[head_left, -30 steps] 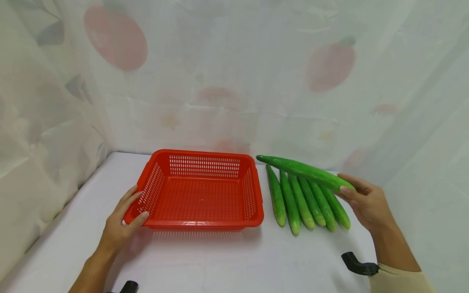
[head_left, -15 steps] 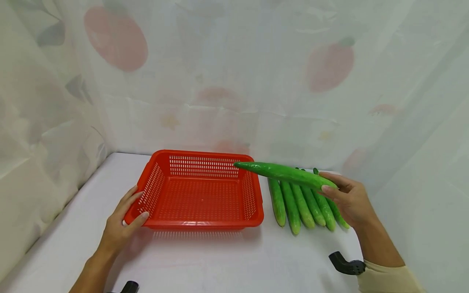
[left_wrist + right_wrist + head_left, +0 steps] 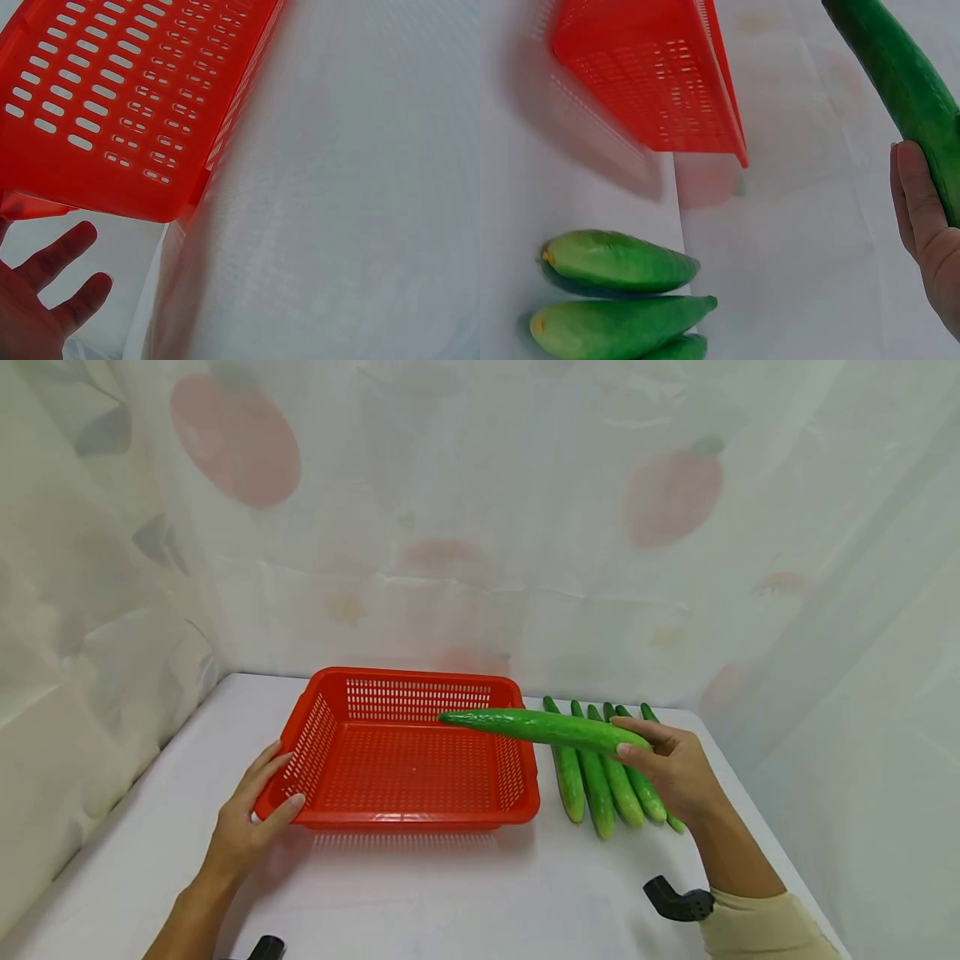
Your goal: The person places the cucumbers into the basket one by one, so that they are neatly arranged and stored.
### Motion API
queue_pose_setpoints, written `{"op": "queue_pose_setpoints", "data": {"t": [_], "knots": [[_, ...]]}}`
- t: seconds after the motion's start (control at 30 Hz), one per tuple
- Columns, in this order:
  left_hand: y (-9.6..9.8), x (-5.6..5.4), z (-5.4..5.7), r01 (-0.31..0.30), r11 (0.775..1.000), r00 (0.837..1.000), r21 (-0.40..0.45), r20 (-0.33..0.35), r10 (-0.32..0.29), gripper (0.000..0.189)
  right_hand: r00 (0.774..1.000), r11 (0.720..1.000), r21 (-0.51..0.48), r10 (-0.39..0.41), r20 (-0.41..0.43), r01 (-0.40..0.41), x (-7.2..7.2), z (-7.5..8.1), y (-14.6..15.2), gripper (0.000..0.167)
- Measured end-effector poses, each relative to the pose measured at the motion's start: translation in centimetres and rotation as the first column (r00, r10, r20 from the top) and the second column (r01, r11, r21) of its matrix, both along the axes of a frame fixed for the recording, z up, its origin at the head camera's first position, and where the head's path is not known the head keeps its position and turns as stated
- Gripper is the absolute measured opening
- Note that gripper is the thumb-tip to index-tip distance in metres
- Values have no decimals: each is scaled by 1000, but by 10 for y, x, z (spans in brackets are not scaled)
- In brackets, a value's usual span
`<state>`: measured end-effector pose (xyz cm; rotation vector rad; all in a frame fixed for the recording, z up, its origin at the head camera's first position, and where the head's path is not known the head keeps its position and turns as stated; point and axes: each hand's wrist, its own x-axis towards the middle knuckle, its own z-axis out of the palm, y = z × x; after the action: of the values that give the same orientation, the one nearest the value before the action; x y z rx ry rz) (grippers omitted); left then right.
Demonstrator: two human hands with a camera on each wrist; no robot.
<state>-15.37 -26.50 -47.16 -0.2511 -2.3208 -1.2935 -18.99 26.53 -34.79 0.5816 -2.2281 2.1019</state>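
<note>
1. My right hand point(image 3: 671, 768) pinches one cucumber point(image 3: 534, 728) near its pale end, thumb opposite fingers; dark tip over the red basket's point(image 3: 401, 819) inside, body crossing above its right wall.
2. My left hand point(image 3: 238, 837), fingers loosely spread, rests on the near-left corner.
3. Risk: end-only hold, long lever; glossy skin could twist loose, or tip could knock the rim.
4. Basket: slotted plastic, flared walls. Other cucumbers point(image 3: 597, 795): tapered, side by side on white table point(image 3: 465, 897).
</note>
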Motion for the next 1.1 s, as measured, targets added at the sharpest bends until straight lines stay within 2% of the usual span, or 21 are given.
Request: {"op": "queue_pose_setpoints", "data": {"t": [0.27,0.6,1.1], "knots": [[1,2,2,3,1000,1000,4,6,-3,58,999,999,35,-16,31,15,-2,-5,-21,42],[2,3,4,15,1000,1000,10,0,-15,58,998,988,152,-34,57,25,-6,-13,-53,40],[2,2,4,-3,1000,1000,-7,11,3,59,995,969,244,9,95,-32,-12,-22,-92,37]]}}
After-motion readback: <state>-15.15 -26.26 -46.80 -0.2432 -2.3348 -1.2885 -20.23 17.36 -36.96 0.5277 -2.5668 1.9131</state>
